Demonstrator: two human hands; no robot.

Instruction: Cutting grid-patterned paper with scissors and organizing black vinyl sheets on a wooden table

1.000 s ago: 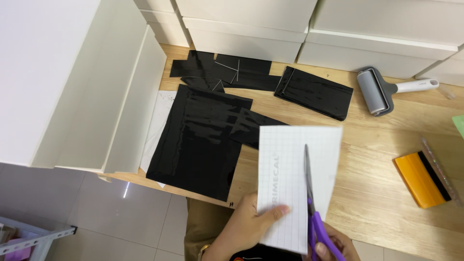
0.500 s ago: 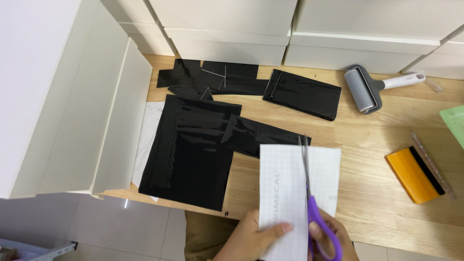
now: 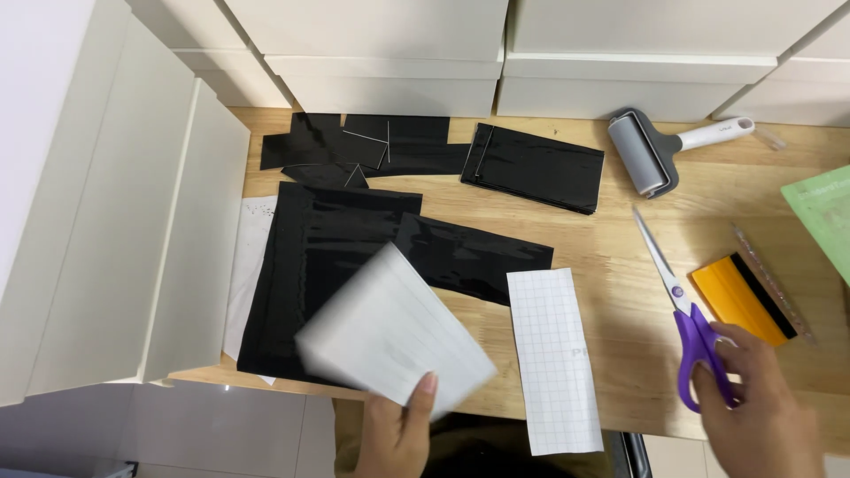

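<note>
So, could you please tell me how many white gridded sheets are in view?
2. One gridded sheet, blurred, is held in the left hand over the black sheets; the narrow gridded strip lies on the table. More may be hidden underneath.

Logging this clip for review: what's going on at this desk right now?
A person is cutting gridded backing paper at a wooden desk. The left hand holds a blurred white sheet over the black film sheets. The right hand grips purple scissors, blades closed. A narrow gridded strip lies flat between the hands, overhanging the desk edge. A roller and an orange squeegee lie untouched.
</note>
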